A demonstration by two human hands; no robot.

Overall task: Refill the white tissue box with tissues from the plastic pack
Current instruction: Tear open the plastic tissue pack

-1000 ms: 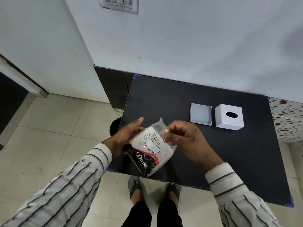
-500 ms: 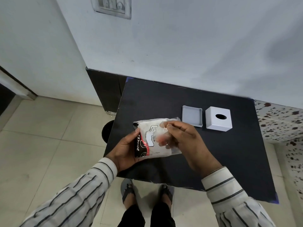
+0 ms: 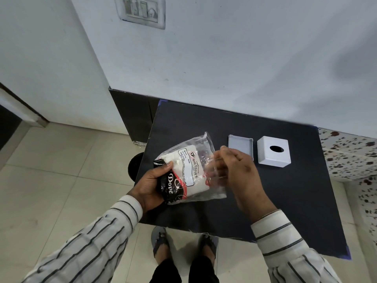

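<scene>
Above the black surface point(image 3: 285, 201), my left hand point(image 3: 152, 185) grips the tissue pack point(image 3: 189, 170); my right hand's point(image 3: 237, 170) fingers point(image 3: 224, 149) pinch its clear plastic end.

Table point(image 3: 295, 201) near-right open; far right blocked by tissue box point(image 3: 273, 152) and tray point(image 3: 240, 145) beside it, wall behind.

Light: soft, even indoor daylight, bright on the pale wall point(image 3: 234, 58) and floor tiles point(image 3: 61, 170).
Shadows: a broad, faint smudge on the wall at 2 o'clock; weak shade under the white tissue box point(image 3: 273, 151).
Glare: small highlights on the plastic pack point(image 3: 189, 170); dull sheen on the black worktop point(image 3: 295, 201).
Blur: right hand point(image 3: 238, 172) fingertips slightly smeared.
Distortion: wide-angle bowing of wall edges at 9 and 3 o'clock.
</scene>
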